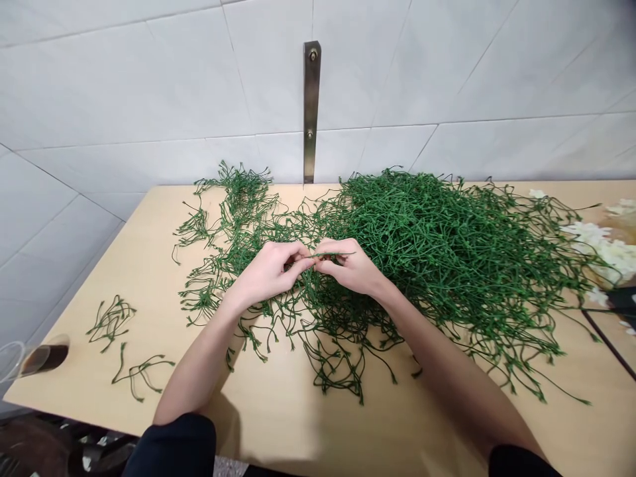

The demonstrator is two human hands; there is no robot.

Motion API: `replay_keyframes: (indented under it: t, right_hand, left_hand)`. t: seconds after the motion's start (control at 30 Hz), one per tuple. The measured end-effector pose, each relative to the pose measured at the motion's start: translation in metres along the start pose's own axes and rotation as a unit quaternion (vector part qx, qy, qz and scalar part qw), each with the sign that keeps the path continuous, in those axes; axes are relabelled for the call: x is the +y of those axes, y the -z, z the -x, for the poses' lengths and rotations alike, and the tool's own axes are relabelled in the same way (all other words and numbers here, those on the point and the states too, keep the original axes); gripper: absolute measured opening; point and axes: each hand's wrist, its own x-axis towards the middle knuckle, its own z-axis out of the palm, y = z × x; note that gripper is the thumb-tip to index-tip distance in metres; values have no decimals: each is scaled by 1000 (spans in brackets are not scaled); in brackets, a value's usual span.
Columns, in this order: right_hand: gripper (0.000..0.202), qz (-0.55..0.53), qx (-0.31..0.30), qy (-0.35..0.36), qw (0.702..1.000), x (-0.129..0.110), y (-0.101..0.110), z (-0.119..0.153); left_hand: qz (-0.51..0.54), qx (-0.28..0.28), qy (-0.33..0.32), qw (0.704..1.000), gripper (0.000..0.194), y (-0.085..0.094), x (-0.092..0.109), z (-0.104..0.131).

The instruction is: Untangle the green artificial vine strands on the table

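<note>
the near edge of the table (278, 424) lay at six o'clock from the hands, with a dark sleeve (171, 447) at seven and another at five. at half past five, a few stray stems (342, 381) lay tangled on bare wood. toward half past eight sat two small clumps (113, 321), and past them a cup (50, 356) of dark liquid by the edge.

at the centre, the left hand (273, 271) and the right hand (350, 268) met tip to tip, thumbs and forefingers pinched on one green stem (338, 254). its free length pointed to three o'clock over the right hand; the pinched bit was too small to read.

good work there seemed to ask for a light, close grip: both pinches near each other, so that the thin stem could not bend between them, and force from the fingertips, not the wrists. lifting the hands a little off the pile (422, 225), which spread from two to four o'clock, would probably have kept other stems from snagging.

a looser scatter (243, 199) lay at ten, white flowers (609, 252) at three, and, farthest, a metal bracket (311, 106) on the tiled wall (149, 86) at twelve.
</note>
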Motion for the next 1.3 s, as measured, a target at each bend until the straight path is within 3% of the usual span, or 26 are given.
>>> replay_keyframes:
  t: [0.17, 0.43, 0.8, 1.1, 1.3]
  right_hand:
    - [16, -10, 40, 30, 999, 0, -5, 0]
    - [21, -27, 30, 45, 998, 6, -9, 0]
    - [17, 110, -10, 124, 986, 6, -6, 0]
    - [20, 185, 1, 199, 962, 10, -9, 1]
    - [29, 216, -20, 192, 957, 15, -4, 2]
  left_hand:
    - [4, -13, -2, 1000, 20, -2, -1, -1]
    - [8, -22, -13, 1000, 19, -4, -7, -3]
    - [-38, -22, -6, 999, 19, -4, -9, -3]
    - [-48, -23, 5, 999, 19, -6, -8, -3]
    - [-57, -14, 7, 998, 20, 0, -12, -2]
